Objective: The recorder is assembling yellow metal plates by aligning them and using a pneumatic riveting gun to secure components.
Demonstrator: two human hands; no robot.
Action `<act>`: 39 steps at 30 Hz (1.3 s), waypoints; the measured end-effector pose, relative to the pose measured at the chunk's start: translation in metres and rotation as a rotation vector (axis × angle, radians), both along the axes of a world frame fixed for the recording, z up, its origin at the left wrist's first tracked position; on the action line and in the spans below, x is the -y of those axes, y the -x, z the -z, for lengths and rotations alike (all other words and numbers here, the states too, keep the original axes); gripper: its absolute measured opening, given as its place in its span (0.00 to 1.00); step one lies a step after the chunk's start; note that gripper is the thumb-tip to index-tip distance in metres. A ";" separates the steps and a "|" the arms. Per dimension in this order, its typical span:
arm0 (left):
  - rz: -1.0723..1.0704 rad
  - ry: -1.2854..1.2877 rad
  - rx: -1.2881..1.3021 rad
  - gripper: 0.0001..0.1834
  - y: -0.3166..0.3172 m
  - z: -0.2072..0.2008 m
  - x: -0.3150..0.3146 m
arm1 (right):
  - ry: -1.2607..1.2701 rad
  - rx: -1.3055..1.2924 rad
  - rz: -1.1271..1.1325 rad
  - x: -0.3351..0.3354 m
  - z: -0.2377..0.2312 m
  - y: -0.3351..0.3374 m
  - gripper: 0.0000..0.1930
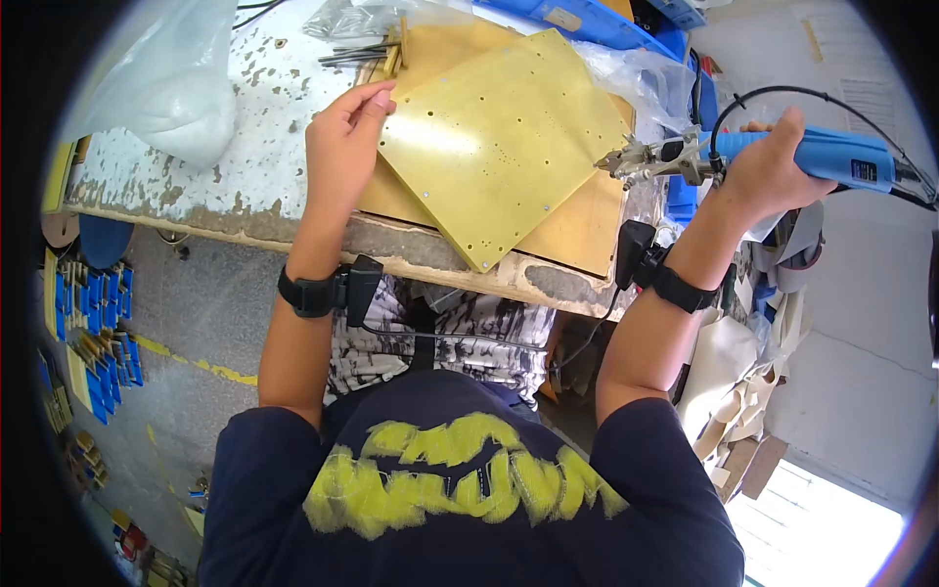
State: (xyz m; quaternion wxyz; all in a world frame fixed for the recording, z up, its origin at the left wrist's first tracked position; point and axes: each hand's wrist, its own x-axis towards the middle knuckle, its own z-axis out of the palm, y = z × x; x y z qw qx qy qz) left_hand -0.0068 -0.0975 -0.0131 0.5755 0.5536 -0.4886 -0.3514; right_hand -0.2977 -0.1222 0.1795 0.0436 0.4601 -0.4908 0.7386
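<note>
A yellow-green square plate [499,137] with several small holes lies turned at an angle on a brown board [577,235]. Beside the plate's left corner is my left hand [344,137], its thumb and forefinger pinched together; whatever sits between them is too small to make out. My right hand [768,171] is wrapped around a blue power screwdriver [846,159] with a black cable. The tool lies nearly level, its metal tip pointing left at the plate's right edge. Whether the tip touches the plate I cannot tell.
Dark rods [354,55] and brass-coloured pieces [396,54] lie behind my left hand. A clear plastic bag [181,108] rests on the worn white bench [264,108] at left. Blue bins [606,24] stand at the back right. Cream scraps [734,391] are piled at right.
</note>
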 end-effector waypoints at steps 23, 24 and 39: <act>0.042 -0.038 0.122 0.11 0.030 -0.014 -0.023 | -0.034 -0.048 0.196 -0.022 0.001 0.026 0.31; 0.042 -0.037 0.114 0.11 0.030 -0.012 -0.023 | -0.036 -0.051 0.198 -0.021 0.001 0.027 0.31; 0.060 -0.054 0.079 0.11 0.030 -0.010 -0.023 | -0.047 0.032 -0.724 -0.020 0.004 0.067 0.25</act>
